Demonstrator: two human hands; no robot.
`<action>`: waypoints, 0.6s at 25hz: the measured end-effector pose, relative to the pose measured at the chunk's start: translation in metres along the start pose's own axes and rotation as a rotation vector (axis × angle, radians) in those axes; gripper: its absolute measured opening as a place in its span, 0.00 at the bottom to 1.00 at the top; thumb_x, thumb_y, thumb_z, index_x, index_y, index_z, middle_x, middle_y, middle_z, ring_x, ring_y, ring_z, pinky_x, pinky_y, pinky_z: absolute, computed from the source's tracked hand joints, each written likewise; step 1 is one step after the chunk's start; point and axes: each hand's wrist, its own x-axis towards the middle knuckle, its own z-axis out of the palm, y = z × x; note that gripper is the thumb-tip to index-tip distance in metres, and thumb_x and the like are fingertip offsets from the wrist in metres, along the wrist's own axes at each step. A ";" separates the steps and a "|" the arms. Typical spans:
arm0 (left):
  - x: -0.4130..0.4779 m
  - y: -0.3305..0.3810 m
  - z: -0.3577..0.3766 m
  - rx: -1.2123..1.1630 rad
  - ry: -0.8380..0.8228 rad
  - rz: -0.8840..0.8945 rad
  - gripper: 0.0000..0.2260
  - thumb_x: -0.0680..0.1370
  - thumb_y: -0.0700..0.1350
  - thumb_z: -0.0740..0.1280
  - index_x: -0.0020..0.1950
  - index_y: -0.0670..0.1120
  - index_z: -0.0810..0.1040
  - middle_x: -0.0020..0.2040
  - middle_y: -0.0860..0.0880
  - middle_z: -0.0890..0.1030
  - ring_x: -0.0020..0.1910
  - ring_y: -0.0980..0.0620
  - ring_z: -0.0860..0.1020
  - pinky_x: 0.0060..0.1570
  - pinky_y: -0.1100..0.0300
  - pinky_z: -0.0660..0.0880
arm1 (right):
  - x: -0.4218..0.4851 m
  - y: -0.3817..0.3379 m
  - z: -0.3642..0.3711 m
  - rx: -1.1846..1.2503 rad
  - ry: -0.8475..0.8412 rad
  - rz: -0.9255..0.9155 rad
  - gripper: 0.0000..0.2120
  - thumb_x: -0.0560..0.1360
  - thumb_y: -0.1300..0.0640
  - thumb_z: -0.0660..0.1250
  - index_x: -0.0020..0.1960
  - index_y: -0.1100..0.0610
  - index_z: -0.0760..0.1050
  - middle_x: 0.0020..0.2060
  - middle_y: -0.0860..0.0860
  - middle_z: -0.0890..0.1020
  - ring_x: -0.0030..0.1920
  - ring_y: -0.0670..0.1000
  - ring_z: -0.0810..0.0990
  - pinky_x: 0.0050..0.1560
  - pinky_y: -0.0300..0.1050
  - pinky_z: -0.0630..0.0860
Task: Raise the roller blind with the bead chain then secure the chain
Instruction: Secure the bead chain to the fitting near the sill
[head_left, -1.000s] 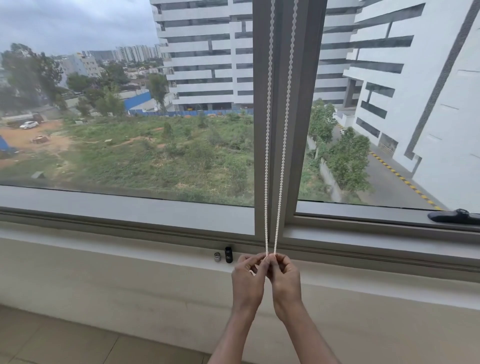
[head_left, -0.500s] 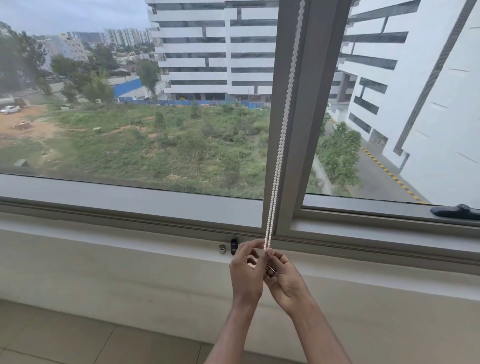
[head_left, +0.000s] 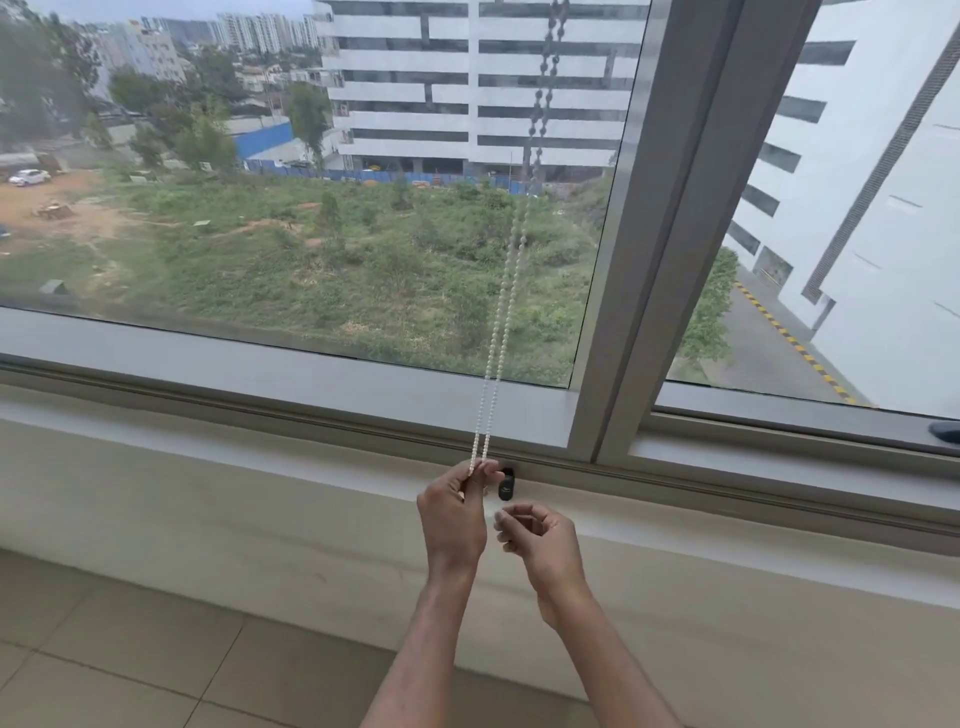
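The white bead chain (head_left: 497, 332), two thin strands of small round beads hanging close together, ran down in front of the window glass and ended in the left hand (head_left: 453, 519), which pinched both strands between thumb and fingertips just above the pale windowsill ledge (head_left: 208, 467). The right hand (head_left: 543, 545) sat just beside and slightly lower than the left, apart from the chain, its fingers loosely curled inward and holding nothing that could be seen. Just behind the left hand's fingertips, a small black oval clip-like fitting (head_left: 506, 484) stood at the base of the smooth grey metal window frame (head_left: 639, 260); whether the chain touched it could not be told. Higher up, the beads looked dark against the white building outside. The ledge had a matte, painted look, and the floor below showed large beige tiles (head_left: 130, 649) with thin joints.
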 end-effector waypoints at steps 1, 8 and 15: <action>0.007 -0.002 -0.008 0.007 0.013 0.007 0.11 0.83 0.39 0.70 0.45 0.49 0.89 0.38 0.54 0.89 0.40 0.61 0.86 0.44 0.72 0.77 | 0.003 0.007 0.007 -0.104 0.044 -0.037 0.00 0.76 0.63 0.75 0.46 0.59 0.84 0.36 0.56 0.86 0.37 0.50 0.81 0.42 0.43 0.79; 0.038 -0.012 -0.048 0.052 0.051 0.063 0.10 0.83 0.37 0.70 0.46 0.45 0.88 0.36 0.52 0.87 0.40 0.59 0.86 0.46 0.74 0.76 | 0.040 0.046 0.045 -0.724 0.145 -0.298 0.14 0.80 0.55 0.70 0.65 0.48 0.82 0.32 0.49 0.81 0.34 0.47 0.78 0.40 0.39 0.74; 0.049 -0.016 -0.058 0.077 -0.003 0.107 0.09 0.83 0.34 0.69 0.48 0.42 0.88 0.35 0.52 0.87 0.39 0.61 0.85 0.46 0.74 0.75 | 0.070 0.049 0.069 -1.013 0.216 -0.286 0.18 0.82 0.52 0.65 0.71 0.53 0.74 0.59 0.53 0.86 0.56 0.58 0.85 0.52 0.50 0.81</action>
